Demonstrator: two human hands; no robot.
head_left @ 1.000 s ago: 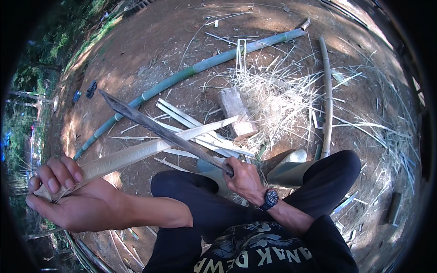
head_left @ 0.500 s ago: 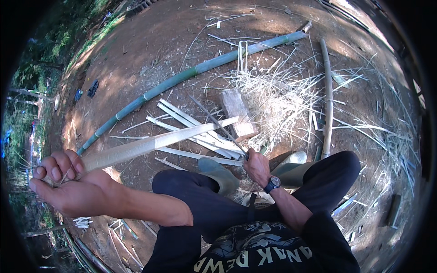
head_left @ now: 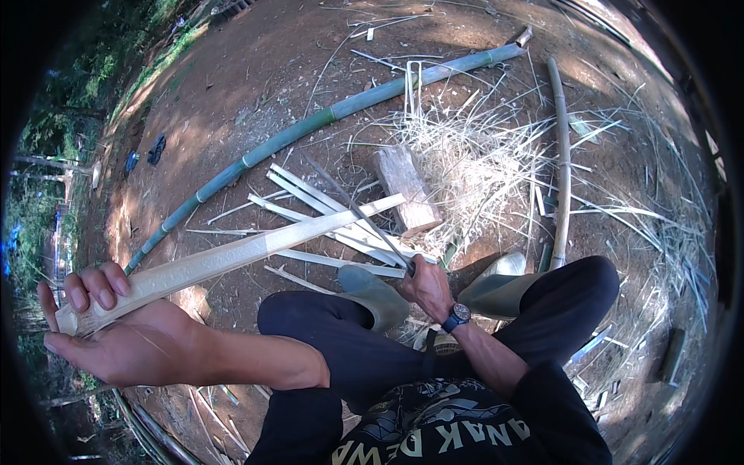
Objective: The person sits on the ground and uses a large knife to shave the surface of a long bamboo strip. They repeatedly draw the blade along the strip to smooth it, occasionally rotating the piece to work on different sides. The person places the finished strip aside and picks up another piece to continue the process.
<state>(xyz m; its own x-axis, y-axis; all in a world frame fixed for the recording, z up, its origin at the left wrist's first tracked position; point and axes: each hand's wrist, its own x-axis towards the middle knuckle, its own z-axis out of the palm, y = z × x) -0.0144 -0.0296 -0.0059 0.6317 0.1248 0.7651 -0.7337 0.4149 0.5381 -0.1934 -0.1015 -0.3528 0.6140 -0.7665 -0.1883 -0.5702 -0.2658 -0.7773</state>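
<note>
A long pale bamboo strip [head_left: 225, 256] reaches from the left side toward the middle. Its near end lies in my left hand [head_left: 116, 329], with fingers curled over one edge and the thumb along the other side. The far end rests at a wooden block [head_left: 403, 186] on the ground. My right hand [head_left: 428, 288], with a watch on the wrist, is closed round the handle of a long-bladed knife [head_left: 364, 215]. The blade slants up and left, crossing the strip in view; I cannot tell whether they touch. Fingers hide most of the handle.
Several split bamboo strips [head_left: 306, 198] lie beyond my boots [head_left: 364, 298]. A green bamboo pole [head_left: 279, 142] stretches across the ground farther off. Right of the block is a heap of thin shavings [head_left: 473, 155], with another pole [head_left: 562, 155] beside it.
The fingers of my left hand have loosened and spread a little, baring more of the strip's end. My right hand has shifted slightly left with the knife.
</note>
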